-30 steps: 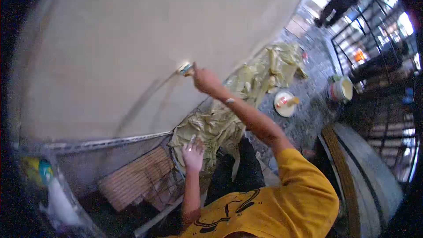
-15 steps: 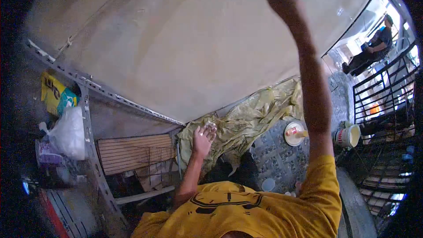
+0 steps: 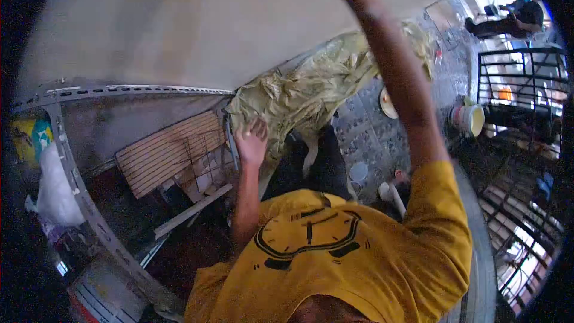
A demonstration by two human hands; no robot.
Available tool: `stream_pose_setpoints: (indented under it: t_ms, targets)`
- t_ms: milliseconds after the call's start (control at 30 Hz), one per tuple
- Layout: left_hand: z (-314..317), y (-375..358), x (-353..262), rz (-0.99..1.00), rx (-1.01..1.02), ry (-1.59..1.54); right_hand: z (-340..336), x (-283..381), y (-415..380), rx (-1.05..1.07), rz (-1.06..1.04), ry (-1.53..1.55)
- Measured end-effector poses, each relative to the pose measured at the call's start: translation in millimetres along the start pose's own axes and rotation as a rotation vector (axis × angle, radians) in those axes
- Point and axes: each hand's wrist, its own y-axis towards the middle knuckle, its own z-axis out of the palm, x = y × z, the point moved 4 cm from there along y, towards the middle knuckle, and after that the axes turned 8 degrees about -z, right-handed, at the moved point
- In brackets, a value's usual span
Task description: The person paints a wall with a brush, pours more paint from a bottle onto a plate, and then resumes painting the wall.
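Olive sheet (image 3: 326, 72) lengthwise toward upper right; left hand (image 3: 252, 142) splayed, right hand's state unseen.

The right arm reaches up out of view; the left hand (image 3: 252, 142) hangs open, fingers spread.

A slatted panel (image 3: 170, 152) and a bulging white bag (image 3: 60, 191) flank a slotted metal frame (image 3: 86, 200) near yellow-and-green packaging (image 3: 27, 134), as a person in dark clothes (image 3: 525, 17) appears near a black metal grille (image 3: 522, 52).
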Motion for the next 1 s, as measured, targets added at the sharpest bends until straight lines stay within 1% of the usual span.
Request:
stream_pose_setpoints:
  t_ms: [33,100,133,167,200,233,267,300,333,367,433,467,500,533,667,733,767,833,900,1000]
  targets:
    - [-5,0,1,-0.010,-0.103,0.028,11,14,-34,0.049,0.093,0.104]
    - [-31,17,8,-0.029,-0.079,-0.002,22,42,-105,0.015,0.027,0.189]
    - [-30,18,9,-0.024,-0.047,0.024,45,49,-146,0.263,0.303,0.397]
    - [-29,21,11,-0.027,-0.020,0.054,47,62,-177,0.615,0.530,0.519]
    - [-28,23,10,-0.001,-0.006,0.054,51,73,-206,0.557,0.545,0.609]
    - [-27,24,12,-0.022,0.005,0.032,54,83,-234,0.790,0.617,0.574]
    - [-26,26,12,-0.048,0.016,0.014,65,93,-269,0.805,0.614,0.610]
    - [-25,26,11,-0.036,0.025,0.017,72,100,-301,0.910,0.603,0.621]
    - [-24,26,12,-0.038,0.028,0.021,67,104,-307,0.941,0.629,0.656]
    - [-21,26,11,-0.038,0.036,0.027,64,107,-309,0.925,0.620,0.656]
    - [-16,23,13,-0.002,0.054,0.052,64,110,-315,1.134,0.612,0.589]
    - [-14,22,14,0.011,0.085,0.036,67,107,-310,1.116,0.595,0.589]
    - [-11,20,16,0.019,0.114,0.017,67,107,-308,1.190,0.530,0.570]
    - [-7,16,18,0.004,0.083,0.012,67,106,-311,1.266,0.469,0.548]
    - [2,8,25,-0.006,0.130,0.019,82,86,-309,1.208,0.392,0.530]
    - [8,1,30,-0.018,0.147,-0.001,97,75,-297,1.097,0.333,0.585]
    - [9,-2,31,-0.004,0.162,0.000,89,70,-268,1.080,0.321,0.583]
    - [7,-5,35,0.027,0.151,0.028,44,52,-176,0.988,0.413,0.510]
    - [8,-11,36,0.038,0.147,0.032,23,35,-125,0.836,0.291,0.465]
    - [14,-24,32,0.036,0.094,0.007,-27,18,-42,0.720,0.393,0.493]
